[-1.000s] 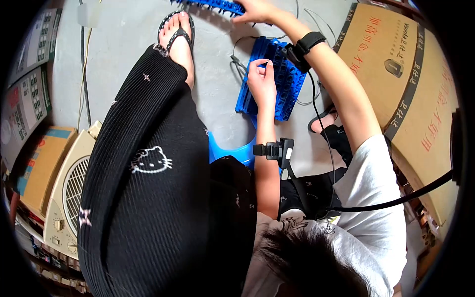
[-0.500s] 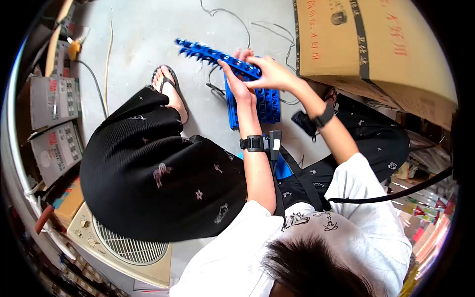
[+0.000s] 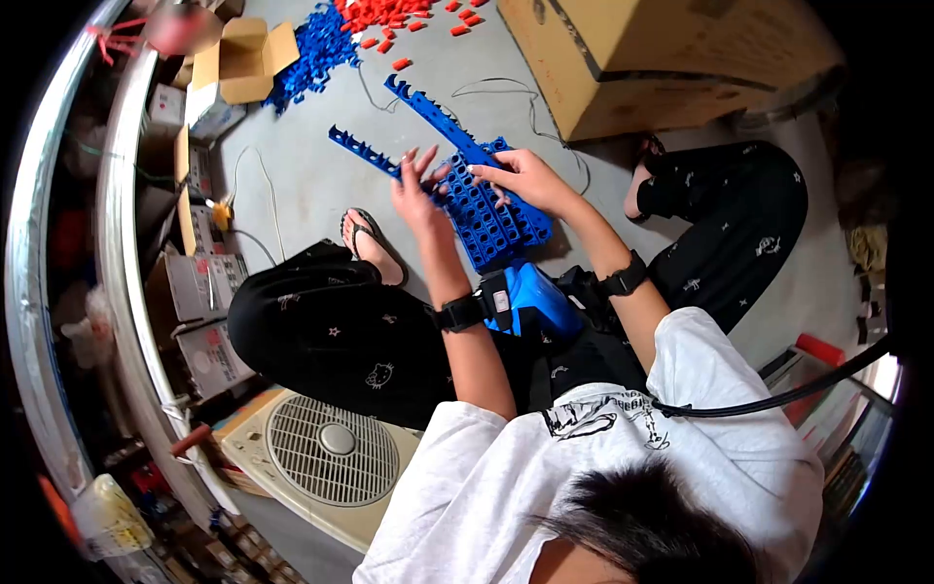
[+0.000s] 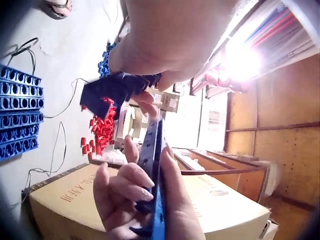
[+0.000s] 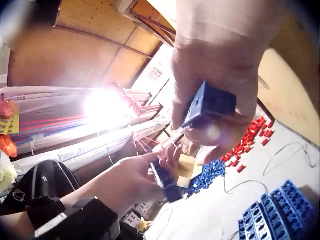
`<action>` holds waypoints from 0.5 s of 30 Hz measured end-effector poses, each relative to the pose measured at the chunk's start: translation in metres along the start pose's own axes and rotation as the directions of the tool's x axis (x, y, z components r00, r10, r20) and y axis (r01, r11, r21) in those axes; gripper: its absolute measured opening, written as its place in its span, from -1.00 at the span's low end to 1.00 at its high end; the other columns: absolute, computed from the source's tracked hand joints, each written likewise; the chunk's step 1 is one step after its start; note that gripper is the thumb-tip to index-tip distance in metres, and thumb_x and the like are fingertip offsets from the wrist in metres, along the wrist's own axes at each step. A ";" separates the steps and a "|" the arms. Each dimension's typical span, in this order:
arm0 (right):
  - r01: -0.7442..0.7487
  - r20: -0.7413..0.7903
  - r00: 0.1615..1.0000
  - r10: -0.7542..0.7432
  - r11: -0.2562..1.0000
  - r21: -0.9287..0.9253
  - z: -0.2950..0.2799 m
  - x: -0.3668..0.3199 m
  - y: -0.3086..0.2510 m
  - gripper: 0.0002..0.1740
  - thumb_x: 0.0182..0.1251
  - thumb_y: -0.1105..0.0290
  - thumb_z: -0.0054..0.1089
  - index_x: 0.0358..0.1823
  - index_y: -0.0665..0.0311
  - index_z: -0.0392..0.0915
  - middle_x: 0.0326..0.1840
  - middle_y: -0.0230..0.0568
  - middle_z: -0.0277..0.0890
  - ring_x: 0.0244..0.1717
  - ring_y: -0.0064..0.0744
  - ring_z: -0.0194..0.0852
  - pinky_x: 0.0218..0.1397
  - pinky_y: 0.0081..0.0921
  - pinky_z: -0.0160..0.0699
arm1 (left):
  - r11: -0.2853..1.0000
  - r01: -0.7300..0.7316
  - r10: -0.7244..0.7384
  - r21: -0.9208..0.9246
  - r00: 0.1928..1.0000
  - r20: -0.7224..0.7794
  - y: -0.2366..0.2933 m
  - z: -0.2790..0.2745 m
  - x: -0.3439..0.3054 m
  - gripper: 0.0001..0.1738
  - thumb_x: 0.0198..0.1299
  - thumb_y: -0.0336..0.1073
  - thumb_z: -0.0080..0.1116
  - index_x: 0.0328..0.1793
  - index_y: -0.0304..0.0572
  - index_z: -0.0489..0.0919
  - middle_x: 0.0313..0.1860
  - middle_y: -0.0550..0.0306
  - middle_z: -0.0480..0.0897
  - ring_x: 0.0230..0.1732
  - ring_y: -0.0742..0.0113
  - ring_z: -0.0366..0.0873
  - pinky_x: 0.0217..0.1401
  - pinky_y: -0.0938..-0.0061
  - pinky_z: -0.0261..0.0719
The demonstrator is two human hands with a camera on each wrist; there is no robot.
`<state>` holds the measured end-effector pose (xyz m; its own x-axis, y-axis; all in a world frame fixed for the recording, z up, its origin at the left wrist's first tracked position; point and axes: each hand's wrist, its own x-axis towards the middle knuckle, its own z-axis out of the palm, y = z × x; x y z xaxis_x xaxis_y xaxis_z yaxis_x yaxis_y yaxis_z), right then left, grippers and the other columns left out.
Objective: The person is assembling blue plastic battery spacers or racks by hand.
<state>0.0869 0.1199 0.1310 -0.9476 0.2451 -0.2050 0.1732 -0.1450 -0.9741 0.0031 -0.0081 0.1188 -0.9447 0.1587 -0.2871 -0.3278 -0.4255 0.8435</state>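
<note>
In the head view my left hand (image 3: 418, 204) grips a short blue notched plastic strip (image 3: 362, 150) that points up and left. My right hand (image 3: 537, 183) holds a longer blue notched strip (image 3: 438, 115), roughly parallel to the first and a little apart from it. Under both hands lie blue plastic racks with rows of round holes (image 3: 484, 216). From the right wrist, the left hand's strip (image 5: 167, 182) shows between thumb and fingers, and the end of the right hand's strip (image 5: 210, 102) juts from the palm. The right hand's thumb and fingers (image 4: 131, 190) pinch its strip from both sides.
Piles of small blue pieces (image 3: 316, 58) and red pieces (image 3: 384, 12) lie on the floor ahead, beside an open carton (image 3: 248, 63). A large cardboard box (image 3: 671, 58) stands at right, a fan heater (image 3: 336, 448) at lower left. Thin cables (image 3: 506, 88) cross the floor.
The right hand has come back from far ahead with a strip. Both hands met at the strips half a second ago; now they are apart, one strip in each. The head view has shifted.
</note>
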 end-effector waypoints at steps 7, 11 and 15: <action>-0.159 0.274 0.957 0.099 0.966 0.206 -0.005 -0.029 -0.016 -0.68 0.12 0.34 0.26 -0.27 0.49 0.48 -0.59 -0.26 0.45 -0.65 -0.52 0.46 -0.62 -0.65 0.53 | 0.982 0.116 -0.134 0.151 0.984 0.117 0.005 0.022 -0.027 -0.72 0.12 -0.14 0.20 -0.34 -0.22 0.48 -0.65 0.33 0.41 -0.79 0.66 0.11 -0.78 0.70 -0.02; -0.036 0.194 0.981 -0.002 0.980 0.196 0.005 -0.024 -0.001 -0.64 0.21 0.34 0.14 -0.19 0.54 0.30 -0.48 -0.08 0.50 -0.57 -0.38 0.57 -0.66 -0.50 0.60 | 0.987 0.124 -0.132 0.099 0.988 0.084 -0.009 0.010 -0.028 -0.77 0.12 -0.21 0.20 -0.37 -0.20 0.48 -0.74 0.39 0.30 -0.81 0.66 0.08 -0.78 0.68 -0.04; -0.164 0.154 0.979 0.130 0.958 0.234 0.009 -0.026 -0.006 -0.69 0.33 0.28 -0.04 -0.26 0.48 0.33 -0.54 -0.13 0.47 -0.67 -0.36 0.54 -0.69 -0.49 0.59 | 0.984 0.129 -0.126 0.120 0.991 -0.038 -0.006 0.006 -0.028 -0.75 0.12 -0.16 0.16 -0.29 -0.21 0.53 -0.73 0.36 0.28 -0.81 0.58 0.10 -0.76 0.64 0.04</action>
<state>0.1079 0.1055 0.1435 -0.9471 0.0734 -0.3124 0.2582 -0.4039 -0.8776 0.0318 -0.0049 0.1241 -0.8957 0.1766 -0.4080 -0.4435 -0.2916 0.8475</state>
